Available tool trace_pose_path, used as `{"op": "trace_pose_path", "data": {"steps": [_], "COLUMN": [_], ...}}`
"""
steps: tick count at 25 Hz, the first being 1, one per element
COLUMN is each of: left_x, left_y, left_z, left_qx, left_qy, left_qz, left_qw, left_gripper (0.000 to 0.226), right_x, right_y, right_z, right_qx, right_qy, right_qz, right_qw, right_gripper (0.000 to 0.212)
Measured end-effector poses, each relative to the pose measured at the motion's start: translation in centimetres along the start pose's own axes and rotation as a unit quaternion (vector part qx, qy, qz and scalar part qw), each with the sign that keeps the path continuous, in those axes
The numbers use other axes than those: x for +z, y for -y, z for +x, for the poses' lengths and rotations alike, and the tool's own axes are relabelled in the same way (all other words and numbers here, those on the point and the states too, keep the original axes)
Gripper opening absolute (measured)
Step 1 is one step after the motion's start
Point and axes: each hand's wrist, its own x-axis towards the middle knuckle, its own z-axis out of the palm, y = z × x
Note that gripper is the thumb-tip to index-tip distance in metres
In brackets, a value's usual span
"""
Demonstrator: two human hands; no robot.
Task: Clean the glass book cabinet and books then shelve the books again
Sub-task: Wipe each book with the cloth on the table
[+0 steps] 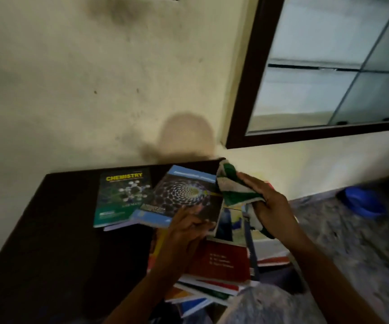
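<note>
The stained cream wall [71, 90] fills the far left and centre. At far right, a glass cabinet [245, 97] in a dark brown frame is set into it; its sliding panes and shelves show no books behind them.

A dark table [48, 230] stands against the wall, taking up the near left. A speckled floor [341, 230] lies to the right of it.

At the table's right end sits an untidy pile of books [223, 260], a red cover uppermost at the near side, with loose edges fanning out towards the viewer. This pile hides the table's near right corner.

Two books lie flat at the far side of the table. A green book titled CHEMISTRY [121, 195] is on the left. Overlapping its right edge is a blue-bordered book with a honeycomb pattern [184, 195], tilted and resting partly on the pile.

The left hand [186, 232] lies on the near right corner of the honeycomb-pattern book, fingers across the cover. Blur prevents saying whether it grasps the book or merely rests on it.

The right hand [273, 206] is clenched around a green and white cloth [233, 190], held above the pile, just right of the honeycomb-pattern book. The cloth covers that book's far right corner.

A blue rounded object [364, 202], blurred, sits on the floor at far right, well apart from the table.
</note>
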Motion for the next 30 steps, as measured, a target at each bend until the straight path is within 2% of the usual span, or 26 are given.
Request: {"op": "trace_pose_path", "data": {"steps": [2, 4, 7, 9, 11, 12, 14, 16, 18, 19, 21, 23, 25, 26, 27, 30], "left_x": [1.2, 2.3, 2.1, -0.4, -4.0, -5.7, -8.4, -9.9, -10.5, -10.6, -10.6, -10.4, -10.5, -11.1, -12.0, -16.6], "left_y": [-1.4, -3.2, -4.8, -4.2, -2.0, 0.2, 6.3, 11.9, 16.1, 17.7, 20.5, 21.9, 21.8, 21.5, 20.8, 18.4], "left_z": [-0.4, -1.3, -2.7, -2.4, -1.1, -0.8, -1.5, -3.2, -5.0, -5.4, -5.7, -5.2, -4.8, -5.1, -5.7, -10.5], "left_qx": [0.039, 0.059, 0.033, -0.041, -0.176, -0.255, -0.423, -0.555, -0.642, -0.672, -0.695, -0.692, -0.677, -0.671, -0.671, -0.680], "left_qy": [0.015, 0.060, 0.128, 0.106, 0.016, -0.037, -0.121, -0.134, -0.120, -0.106, -0.075, -0.048, -0.071, -0.105, -0.146, -0.230], "left_qz": [0.050, 0.127, 0.147, 0.107, 0.025, 0.000, -0.025, 0.025, 0.059, 0.039, -0.029, -0.034, -0.035, -0.075, -0.138, -0.301], "left_qw": [0.998, 0.988, 0.980, 0.988, 0.984, 0.966, 0.898, 0.820, 0.755, 0.732, 0.715, 0.720, 0.732, 0.730, 0.714, 0.628], "left_gripper": [0.024, 0.025, 0.031, 0.042, 0.040, 0.036, 0.031, 0.033, 0.039, 0.041, 0.042, 0.038, 0.034, 0.035, 0.036, 0.031], "right_x": [-1.3, -2.1, -1.9, -0.5, 2.0, 3.4, 6.3, 8.8, 11.1, 12.3, 14.6, 16.7, 18.4, 19.5, 20.6, 24.5], "right_y": [-1.1, -1.8, -1.8, -0.8, 0.2, 0.6, 1.3, 2.4, 3.4, 3.8, 4.7, 5.3, 5.9, 6.3, 6.7, 8.3], "right_z": [-1.1, -1.7, -1.6, -1.0, 0.2, 0.9, 2.5, 4.1, 5.4, 6.0, 7.1, 7.9, 8.3, 8.4, 8.4, 8.3], "right_qx": [0.013, 0.026, 0.033, 0.031, 0.000, -0.017, -0.039, -0.041, -0.037, -0.039, -0.040, -0.028, -0.008, -0.001, 0.006, 0.022], "right_qy": [0.018, 0.026, 0.034, 0.048, 0.070, 0.080, 0.106, 0.129, 0.146, 0.153, 0.160, 0.167, 0.177, 0.179, 0.178, 0.178], "right_qz": [0.001, 0.010, 0.029, 0.037, 0.034, 0.027, 0.009, -0.015, -0.028, -0.032, -0.039, -0.044, -0.048, -0.050, -0.051, -0.029], "right_qw": [1.000, 0.999, 0.998, 0.998, 0.997, 0.996, 0.994, 0.991, 0.988, 0.987, 0.985, 0.984, 0.983, 0.983, 0.983, 0.983], "right_gripper": [0.048, 0.049, 0.051, 0.052, 0.055, 0.057, 0.065, 0.067, 0.066, 0.065, 0.063, 0.060, 0.060, 0.061, 0.061, 0.060]}}
